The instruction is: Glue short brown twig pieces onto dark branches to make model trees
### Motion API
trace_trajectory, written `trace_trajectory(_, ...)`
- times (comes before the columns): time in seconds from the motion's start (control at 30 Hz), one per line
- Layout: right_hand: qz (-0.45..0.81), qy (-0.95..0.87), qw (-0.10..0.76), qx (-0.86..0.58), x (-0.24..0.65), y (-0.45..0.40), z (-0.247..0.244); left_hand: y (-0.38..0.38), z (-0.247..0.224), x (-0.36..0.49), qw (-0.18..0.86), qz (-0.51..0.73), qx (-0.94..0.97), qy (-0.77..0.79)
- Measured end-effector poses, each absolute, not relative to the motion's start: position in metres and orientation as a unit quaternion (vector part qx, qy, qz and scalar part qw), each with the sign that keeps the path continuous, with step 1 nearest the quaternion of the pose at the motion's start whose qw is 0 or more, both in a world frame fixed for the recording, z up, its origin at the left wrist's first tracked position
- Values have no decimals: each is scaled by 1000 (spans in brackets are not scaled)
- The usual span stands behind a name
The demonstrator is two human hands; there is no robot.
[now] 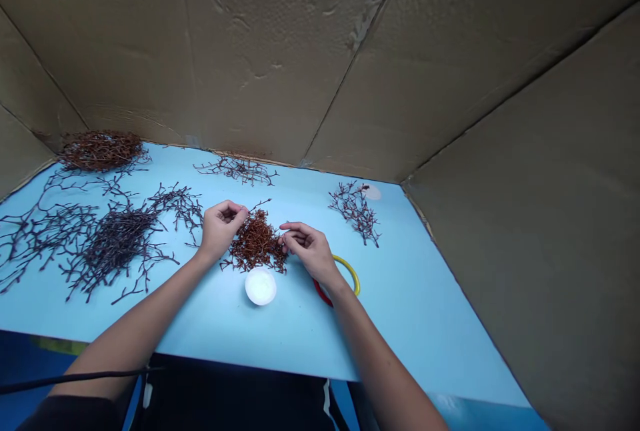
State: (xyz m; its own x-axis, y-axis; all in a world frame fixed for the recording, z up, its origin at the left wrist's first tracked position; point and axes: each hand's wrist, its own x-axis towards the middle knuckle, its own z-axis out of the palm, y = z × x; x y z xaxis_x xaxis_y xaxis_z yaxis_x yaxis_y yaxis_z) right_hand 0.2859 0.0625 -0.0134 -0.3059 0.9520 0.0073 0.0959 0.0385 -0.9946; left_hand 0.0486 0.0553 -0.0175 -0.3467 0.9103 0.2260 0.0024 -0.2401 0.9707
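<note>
left hand | right hand | both beside brown twig pile | white dish just below

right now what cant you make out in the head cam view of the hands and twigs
Head view:
- What the left hand pinches: its own fingers hide the grip.
- Where the right hand meets the brown twig pile: its fingers cover that spot.
- Red and yellow ring: the right forearm hides a stretch.
- Dark twigs: cut off by the left edge.
</note>
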Motion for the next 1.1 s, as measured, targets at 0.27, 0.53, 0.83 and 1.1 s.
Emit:
trace_trajectory(0.27,508,-582,432,-465,289,54,-22,55,-25,53,358,638,459,504)
trace_trajectory(0.53,495,-576,502,-414,283,63,15,47,-19,62,398,625,486,463)
trace_trajectory(0.83,463,-547,579,-389,285,81,12,48,-21,58,415,635,467,454)
trace_trajectory(1.1,470,-521,579,-416,289,86,0,45,-17,62,455,615,453,458)
